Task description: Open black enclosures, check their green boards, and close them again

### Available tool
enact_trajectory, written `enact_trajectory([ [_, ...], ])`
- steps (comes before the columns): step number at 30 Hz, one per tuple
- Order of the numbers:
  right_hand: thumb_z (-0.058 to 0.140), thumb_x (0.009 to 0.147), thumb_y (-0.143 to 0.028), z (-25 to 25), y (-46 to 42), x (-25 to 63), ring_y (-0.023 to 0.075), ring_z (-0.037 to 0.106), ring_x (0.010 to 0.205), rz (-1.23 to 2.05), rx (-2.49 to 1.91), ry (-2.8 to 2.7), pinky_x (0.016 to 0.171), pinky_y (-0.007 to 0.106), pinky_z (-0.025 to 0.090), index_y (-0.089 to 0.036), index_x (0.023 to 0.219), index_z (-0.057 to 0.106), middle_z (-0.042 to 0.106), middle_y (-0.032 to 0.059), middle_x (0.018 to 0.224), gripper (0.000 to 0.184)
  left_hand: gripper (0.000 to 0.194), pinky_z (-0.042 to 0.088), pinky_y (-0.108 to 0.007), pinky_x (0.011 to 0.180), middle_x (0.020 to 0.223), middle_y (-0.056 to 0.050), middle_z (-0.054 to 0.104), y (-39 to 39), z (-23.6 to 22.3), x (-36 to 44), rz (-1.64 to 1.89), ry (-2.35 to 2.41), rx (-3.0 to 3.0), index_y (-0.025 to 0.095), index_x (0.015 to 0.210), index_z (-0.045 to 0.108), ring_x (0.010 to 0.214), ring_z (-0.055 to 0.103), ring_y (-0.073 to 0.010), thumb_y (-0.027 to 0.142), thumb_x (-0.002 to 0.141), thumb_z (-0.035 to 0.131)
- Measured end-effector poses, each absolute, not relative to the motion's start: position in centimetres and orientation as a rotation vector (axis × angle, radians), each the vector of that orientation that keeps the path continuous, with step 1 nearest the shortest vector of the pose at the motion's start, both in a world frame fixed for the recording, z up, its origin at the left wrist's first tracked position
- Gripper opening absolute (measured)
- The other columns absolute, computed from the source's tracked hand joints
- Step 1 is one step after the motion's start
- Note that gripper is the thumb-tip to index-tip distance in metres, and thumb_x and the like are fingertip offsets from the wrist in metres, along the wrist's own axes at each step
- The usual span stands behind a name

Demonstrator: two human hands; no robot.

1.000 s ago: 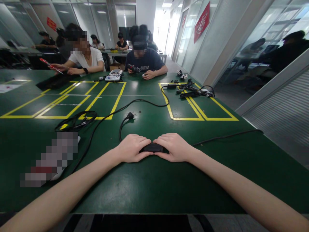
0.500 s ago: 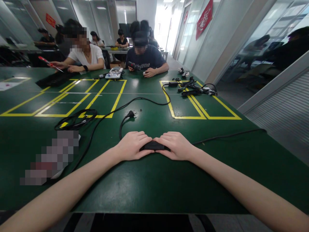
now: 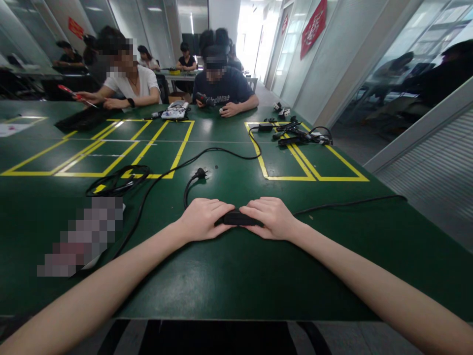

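Observation:
Low over the table, a black power adapter point(image 3: 238, 218) lies level between my hands. My left hand point(image 3: 202, 220) is closed around its left end, thumb on the near side. Around the right end, my right hand point(image 3: 272, 219) is closed in the same way. The middle of the adapter shows between my fingertips, and both ends are hidden in the hands. Behind my left hand a short black cord rises to a power plug point(image 3: 200, 173) on the table. A black cable point(image 3: 351, 203) runs right from behind my right hand.
A coiled black cable point(image 3: 118, 180) and a blurred-out flat object point(image 3: 86, 236) lie at left. Yellow tape outlines point(image 3: 290, 179) mark the green table point(image 3: 207, 291). More adapters and cables point(image 3: 295, 135) are piled back right. Two people point(image 3: 225, 84) sit opposite, handling items.
My fingertips have drawn slightly apart, so more of the adapter's middle shows. Both hands still grip its ends. The view has shifted a little.

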State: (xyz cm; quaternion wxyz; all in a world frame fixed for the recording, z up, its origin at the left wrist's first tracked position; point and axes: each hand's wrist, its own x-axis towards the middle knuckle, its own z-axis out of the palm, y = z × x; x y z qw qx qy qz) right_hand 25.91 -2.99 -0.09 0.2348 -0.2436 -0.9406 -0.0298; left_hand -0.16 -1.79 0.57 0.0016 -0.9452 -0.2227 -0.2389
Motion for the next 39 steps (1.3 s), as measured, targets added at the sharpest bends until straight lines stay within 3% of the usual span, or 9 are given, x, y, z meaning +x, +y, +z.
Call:
enact_trajectory([
  [5, 0.07, 0.093, -0.045, 0.6, -3.4, 25.6, 0.0186, 0.068, 0.08, 0.598, -0.746, -2.452, 0.07, 0.03, 0.051, -0.018, 0.125, 0.063, 0.073, 0.0076, 0.1, 0.042, 0.037, 0.054, -0.03, 0.068, 0.093, -0.009, 0.078, -1.7, 0.4, -0.4, -0.676, -0.628, -2.941, 0.014, 0.116, 0.067, 0.077, 0.074, -0.0201, 0.043, 0.106, 0.045],
  [9, 0.069, 0.094, -0.045, 1.2, -3.5, 25.6, 0.0103, 0.059, 0.058, 1.316, -0.88, -2.181, 0.054, 0.023, 0.048, -0.018, 0.124, 0.061, 0.066, -0.001, 0.084, 0.041, 0.039, 0.053, -0.03, 0.069, 0.093, -0.01, 0.078, -1.7, 0.2, -0.4, -0.634, -0.652, -2.903, 0.015, 0.118, 0.067, 0.078, 0.073, -0.0206, 0.045, 0.106, 0.046],
  [12, 0.076, 0.089, -0.044, 1.4, -3.5, 25.5, 0.0062, 0.052, 0.054, 1.494, -0.897, -2.076, 0.048, 0.019, 0.043, -0.018, 0.12, 0.062, 0.063, -0.0025, 0.086, 0.043, 0.041, 0.054, -0.031, 0.068, 0.101, -0.011, 0.08, -1.8, 0.1, -0.3, -0.639, -0.624, -2.888, 0.014, 0.119, 0.067, 0.079, 0.073, -0.0208, 0.045, 0.106, 0.044],
  [16, 0.076, 0.089, -0.038, 1.4, -3.4, 25.3, 0.0071, 0.055, 0.062, 1.339, -0.853, -2.081, 0.055, 0.02, 0.046, -0.015, 0.112, 0.068, 0.068, 0.0013, 0.095, 0.033, 0.04, 0.055, -0.031, 0.071, 0.107, -0.011, 0.08, -1.9, 0.1, -0.3, -0.667, -0.662, -2.879, 0.015, 0.123, 0.067, 0.083, 0.074, -0.0203, 0.045, 0.106, 0.047],
  [21, 0.074, 0.091, -0.033, 1.2, -3.1, 25.9, 0.0189, 0.073, 0.089, 0.941, -0.752, -2.191, 0.079, 0.031, 0.06, -0.017, 0.116, 0.072, 0.076, 0.0076, 0.106, 0.03, 0.041, 0.057, -0.034, 0.08, 0.114, -0.011, 0.078, -1.5, 0.4, -0.6, -0.817, -0.704, -2.834, 0.015, 0.135, 0.06, 0.094, 0.074, -0.0222, 0.041, 0.103, 0.055],
  [25, 0.075, 0.09, -0.029, 1.7, -2.4, 27.4, 0.0245, 0.075, 0.103, 0.454, -0.698, -2.156, 0.092, 0.038, 0.06, -0.023, 0.116, 0.075, 0.078, 0.0095, 0.112, 0.027, 0.055, 0.052, -0.043, 0.105, 0.139, -0.015, 0.067, -1.1, 0.8, -0.8, -0.941, -0.856, -2.675, 0.019, 0.15, 0.048, 0.126, 0.064, -0.0287, 0.035, 0.1, 0.061],
  [31, 0.077, 0.085, -0.037, 3.1, -0.1, 32.1, 0.0262, 0.076, 0.087, 0.115, -1.069, -1.698, 0.063, 0.034, 0.06, -0.023, 0.108, 0.075, 0.079, 0.0081, 0.106, 0.027, 0.071, 0.035, -0.055, 0.123, 0.166, -0.018, 0.037, -1.3, 0.5, -0.5, -0.97, -0.952, -2.614, 0.02, 0.162, 0.03, 0.155, 0.034, -0.035, 0.026, 0.097, 0.059],
  [35, 0.079, 0.079, -0.047, 4.2, 1.9, 36.8, 0.0312, 0.074, 0.096, -0.025, -1.123, -1.358, 0.072, 0.042, 0.06, -0.022, 0.098, 0.07, 0.077, 0.0116, 0.106, 0.032, 0.066, 0.036, -0.054, 0.124, 0.169, -0.018, 0.031, -1.3, -0.3, -0.4, -0.755, -0.936, -2.796, 0.018, 0.16, 0.037, 0.157, 0.029, -0.0345, 0.028, 0.098, 0.058],
  [39, 0.075, 0.082, -0.05, 4.8, 2.2, 40.8, 0.0368, 0.069, 0.111, -0.196, -1.208, -1.204, 0.092, 0.057, 0.055, -0.026, 0.102, 0.066, 0.073, 0.0119, 0.116, 0.032, 0.049, 0.041, -0.051, 0.121, 0.162, -0.017, 0.045, -0.9, -1.1, -0.6, -0.61, -1.039, -2.89, 0.017, 0.147, 0.055, 0.152, 0.04, -0.0318, 0.038, 0.103, 0.053],
])
